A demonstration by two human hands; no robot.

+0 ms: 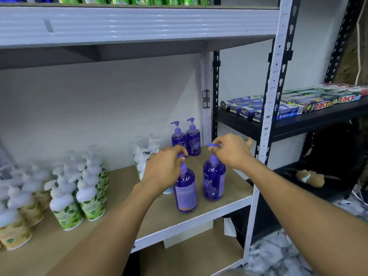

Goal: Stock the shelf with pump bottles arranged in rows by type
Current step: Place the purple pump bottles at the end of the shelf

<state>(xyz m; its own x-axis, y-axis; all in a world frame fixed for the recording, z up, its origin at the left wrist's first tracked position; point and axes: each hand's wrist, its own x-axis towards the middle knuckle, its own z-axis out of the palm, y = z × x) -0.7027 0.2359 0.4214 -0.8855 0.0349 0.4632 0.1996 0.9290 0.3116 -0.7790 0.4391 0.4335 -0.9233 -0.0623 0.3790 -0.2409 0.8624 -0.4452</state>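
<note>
Two purple pump bottles stand upright near the shelf (pixel 219 204) front edge. Left hand (pixel 165 172) fingers pinch the nearer bottle (pixel 185 194) pump; right hand (pixel 231 150) fingers pinch the other bottle (pixel 214 180) nozzle. Judged full, heavy, rigid, slick; the neck is the better hold.

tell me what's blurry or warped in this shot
Head view: wide-angle bends the upper shelf edge and slants the white upright; white pump bottles at left look soft and smeared; purple bottles and both hands stay fairly sharp; faint glare streaks on the shelf edge.
</note>
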